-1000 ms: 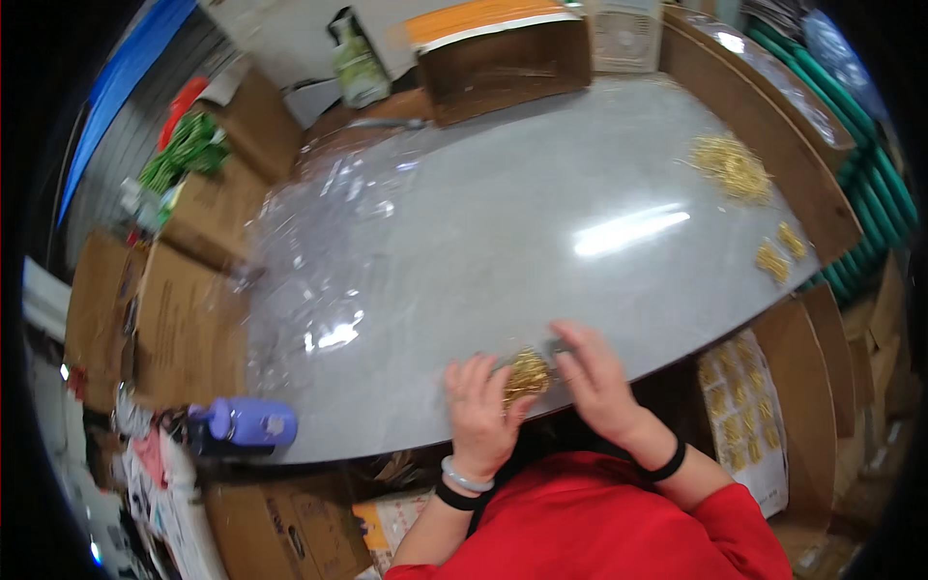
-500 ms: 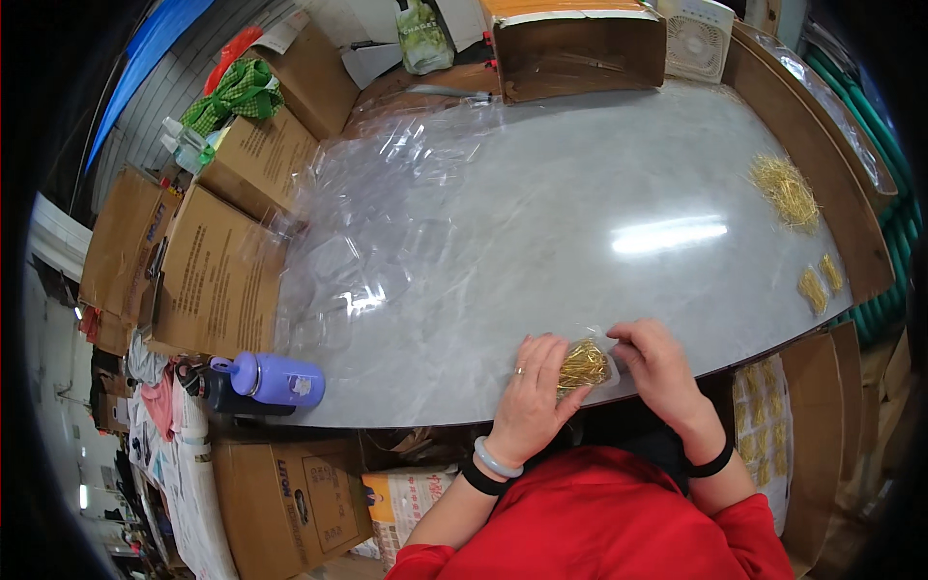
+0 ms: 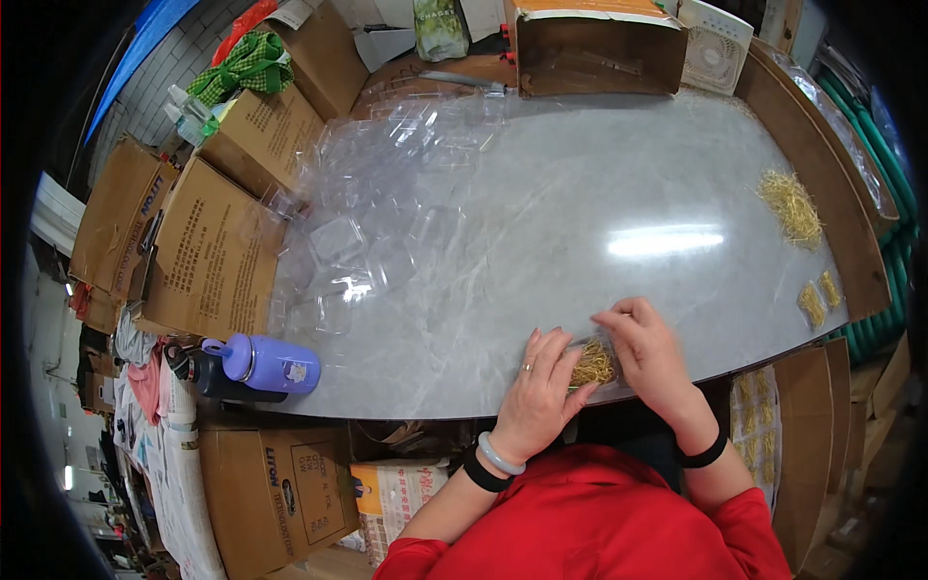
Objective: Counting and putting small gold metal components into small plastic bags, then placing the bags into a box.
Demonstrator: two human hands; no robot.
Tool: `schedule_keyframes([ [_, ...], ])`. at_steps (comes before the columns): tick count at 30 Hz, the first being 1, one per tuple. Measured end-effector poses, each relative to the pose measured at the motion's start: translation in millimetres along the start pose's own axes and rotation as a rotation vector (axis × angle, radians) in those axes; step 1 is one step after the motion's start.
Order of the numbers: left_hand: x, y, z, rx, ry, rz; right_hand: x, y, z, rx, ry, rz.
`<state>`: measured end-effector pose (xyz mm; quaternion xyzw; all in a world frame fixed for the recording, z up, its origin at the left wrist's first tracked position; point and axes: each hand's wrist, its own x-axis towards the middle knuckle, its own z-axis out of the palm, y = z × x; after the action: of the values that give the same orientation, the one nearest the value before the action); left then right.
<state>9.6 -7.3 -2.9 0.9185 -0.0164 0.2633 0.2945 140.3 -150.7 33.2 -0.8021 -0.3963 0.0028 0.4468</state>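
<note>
Near the front edge of the table, my left hand (image 3: 536,391) is wrapped round the left side of a small clear plastic box (image 3: 619,389). Thin golden pin-like pieces (image 3: 593,364) fill the box in a tangled bundle. My right hand (image 3: 650,356) curves over the box's right side, its fingers bent together and their tips just above the far edge. Whatever those fingertips pinch, if anything, is too small to make out. To the right lie a loose heap of golden pieces (image 3: 791,207) and two small filled clear packs (image 3: 811,304).
Many empty clear plastic boxes (image 3: 391,256) spread over the table's left side. A purple bottle (image 3: 275,364) lies by the left front edge. Cardboard boxes (image 3: 217,246) border the left; an open carton (image 3: 599,63) and a white fan (image 3: 713,48) stand at the back. Filled packs (image 3: 754,425) sit below right.
My right hand has moved slightly away from me, its fingertips now reaching left above the box's far edge. My left hand keeps its hold. The whole view has shifted a little.
</note>
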Motion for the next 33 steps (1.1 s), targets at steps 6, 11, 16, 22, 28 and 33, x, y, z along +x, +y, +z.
schedule_keyframes([
  [6,1,1,-1,-0.024,-0.015,0.007,-18,0,-1,-0.158,-0.058,-0.143],
  [11,2,2,0,-0.001,-0.014,-0.028,-42,-2,-2,-0.055,0.069,-0.053],
  [16,5,5,0,0.058,-0.055,-0.005,-39,-1,13,-0.086,0.204,0.038],
  [22,1,9,6,0.159,-0.038,-0.015,-50,-11,18,-0.110,0.175,-0.072],
  [28,-2,9,7,0.179,-0.026,-0.045,-48,-14,12,-0.219,0.210,-0.230],
  [33,-2,10,7,0.169,-0.014,-0.032,-35,-3,16,-0.200,0.232,-0.145],
])
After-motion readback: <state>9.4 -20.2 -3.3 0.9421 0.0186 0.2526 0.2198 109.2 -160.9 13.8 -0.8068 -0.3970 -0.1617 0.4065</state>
